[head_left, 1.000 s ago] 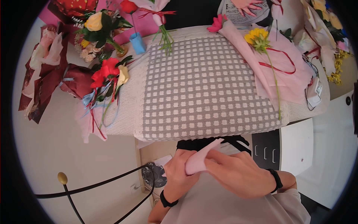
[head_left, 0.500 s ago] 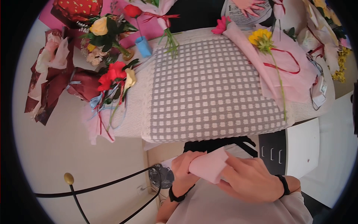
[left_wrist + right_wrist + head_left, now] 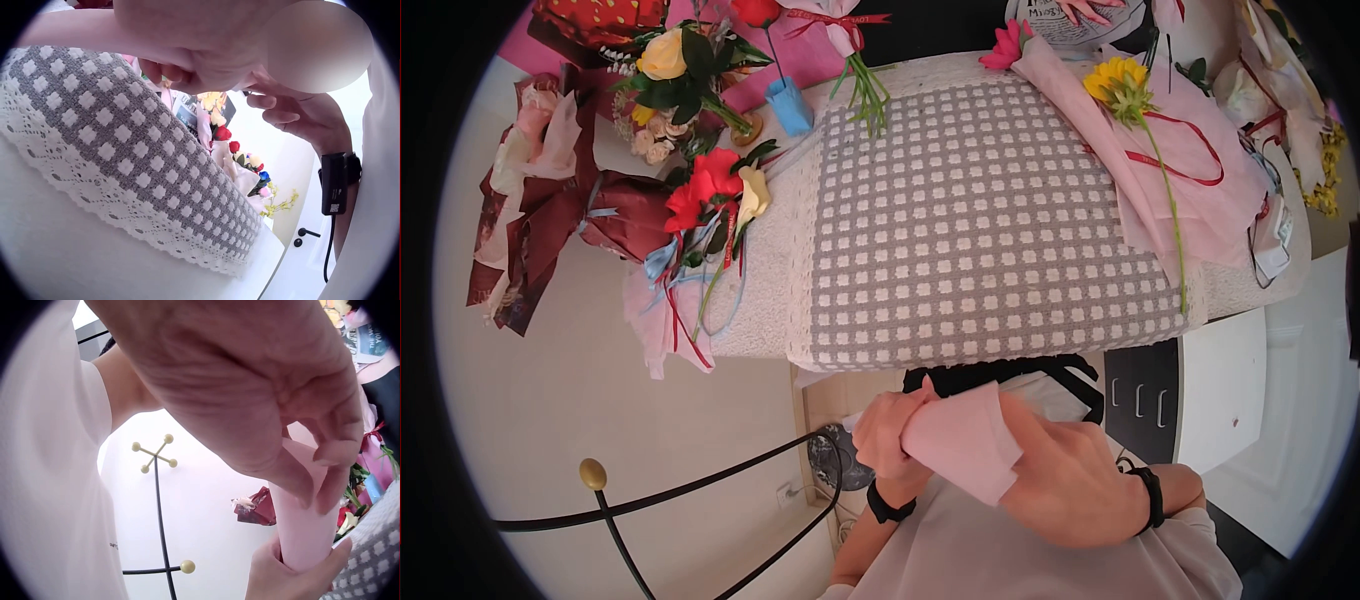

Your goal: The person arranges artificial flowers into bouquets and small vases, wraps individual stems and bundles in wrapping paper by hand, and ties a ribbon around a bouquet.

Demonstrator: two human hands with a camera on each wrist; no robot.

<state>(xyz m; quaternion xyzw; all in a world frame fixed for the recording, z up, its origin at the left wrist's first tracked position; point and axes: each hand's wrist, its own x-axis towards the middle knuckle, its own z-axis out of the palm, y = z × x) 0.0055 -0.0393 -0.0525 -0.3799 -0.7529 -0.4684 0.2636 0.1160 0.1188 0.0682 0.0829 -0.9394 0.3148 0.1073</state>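
Presently, the left hand [image 3: 888, 436] is gripping the narrower end of a pink paper roll [image 3: 960, 440], its fingers curling round it, while the right hand [image 3: 1072, 485] is holding the wider end. In the right wrist view, the right thumb and fingers are pinching the paper, with thumb and forefinger lying close together on its surface; the head view is not showing their tips clearly enough to tell. The roll is lying tilted between both hands, in front of the person's light shirt [image 3: 1040, 565] and just off the near edge of the grey-and-white checked cloth [image 3: 970, 230]. Beyond, a yellow flower [image 3: 1118, 82] is resting on pink wrapping [image 3: 1200, 215] at the right, and red flowers [image 3: 705, 188] are lying at the left near a dark red wrapped bouquet [image 3: 630, 215]. At the far side, another hand [image 3: 1090, 10] is resting on printed paper [image 3: 1080, 28].
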